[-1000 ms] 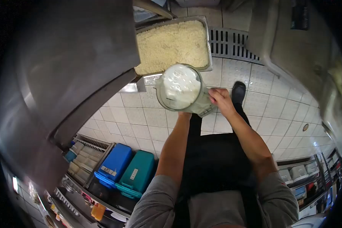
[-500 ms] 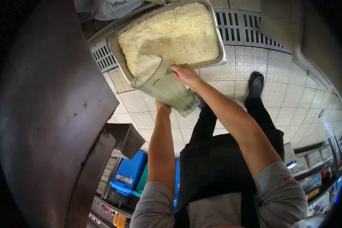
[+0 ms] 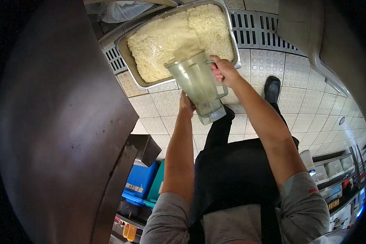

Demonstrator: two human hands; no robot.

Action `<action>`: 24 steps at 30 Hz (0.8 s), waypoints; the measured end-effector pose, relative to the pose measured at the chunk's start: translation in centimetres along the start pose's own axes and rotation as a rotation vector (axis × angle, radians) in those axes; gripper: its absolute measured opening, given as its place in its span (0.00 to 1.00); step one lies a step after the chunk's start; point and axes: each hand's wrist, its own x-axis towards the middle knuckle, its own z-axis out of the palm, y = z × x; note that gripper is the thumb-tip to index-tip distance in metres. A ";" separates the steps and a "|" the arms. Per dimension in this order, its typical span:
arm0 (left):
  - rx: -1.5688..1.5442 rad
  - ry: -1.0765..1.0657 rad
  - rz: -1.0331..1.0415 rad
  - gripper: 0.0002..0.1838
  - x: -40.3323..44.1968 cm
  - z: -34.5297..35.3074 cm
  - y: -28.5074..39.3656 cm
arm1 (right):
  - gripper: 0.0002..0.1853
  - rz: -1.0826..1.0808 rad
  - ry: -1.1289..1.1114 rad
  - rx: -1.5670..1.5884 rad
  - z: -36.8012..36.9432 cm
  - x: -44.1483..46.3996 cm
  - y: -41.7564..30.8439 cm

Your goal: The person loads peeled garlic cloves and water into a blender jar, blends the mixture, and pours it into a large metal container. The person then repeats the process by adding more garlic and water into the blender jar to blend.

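"Blender jug (image 3: 197, 83) first: where is it?"

"Tipped, its mouth over the near rim of the deep metal pan (image 3: 129, 61), with pale liquid (image 3: 162, 38) running onto rice-like grains (image 3: 211, 24). Were the mouth to drift back, liquid could miss the pan and hit the tiled floor (image 3: 162, 101)."

"How sound is the hold?"

"The right hand (image 3: 225, 72) has its fingers curled around the handle (image 3: 225, 90). The left hand (image 3: 186, 105) supports the jug's side; its fingers are mostly hidden, so I can't tell whether they're spread or pressed together. A slippery wall there might let the jug twist."

"Anything else?"

"Glossy liquid lies leftward; without redirecting, coverage could end up uneven."
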 end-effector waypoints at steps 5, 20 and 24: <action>0.247 0.081 -0.032 0.42 -1.5 1.2 -0.4 | 0.26 0.100 0.030 0.113 -2.6 -0.5 -1.5; 0.240 -0.202 0.276 0.50 -14.1 2.5 6.5 | 0.17 0.043 -0.085 0.401 1.1 -1.3 -3.0; 0.283 -0.170 0.249 0.41 -13.7 3.0 7.0 | 0.16 0.045 -0.014 0.406 1.3 -0.9 -3.2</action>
